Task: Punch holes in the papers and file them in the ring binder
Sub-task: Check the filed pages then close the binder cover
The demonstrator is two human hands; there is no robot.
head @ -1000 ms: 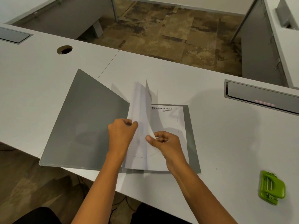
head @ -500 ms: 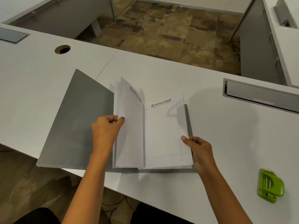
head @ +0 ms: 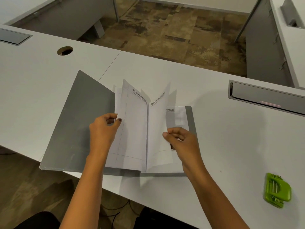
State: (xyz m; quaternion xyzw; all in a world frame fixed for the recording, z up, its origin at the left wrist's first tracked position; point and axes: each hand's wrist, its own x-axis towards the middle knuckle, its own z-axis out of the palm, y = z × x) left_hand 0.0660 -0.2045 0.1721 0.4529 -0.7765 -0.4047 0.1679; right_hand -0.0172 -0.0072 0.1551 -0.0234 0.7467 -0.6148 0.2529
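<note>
Your grey ring binder (head: 82, 126) lay open at the desk's (head: 231, 146) near edge, its left cover overhanging that edge. Your left hand (head: 103, 131) pinched the left sheaf of papers (head: 132, 129) at its outer edge; your right hand (head: 181, 139) pinched a raised sheet (head: 157, 129) by its right edge, above the sheets lying flat. The green hole punch (head: 277, 190) sat well apart near the desk's near right edge, with bare desktop between it and the binder.
</note>
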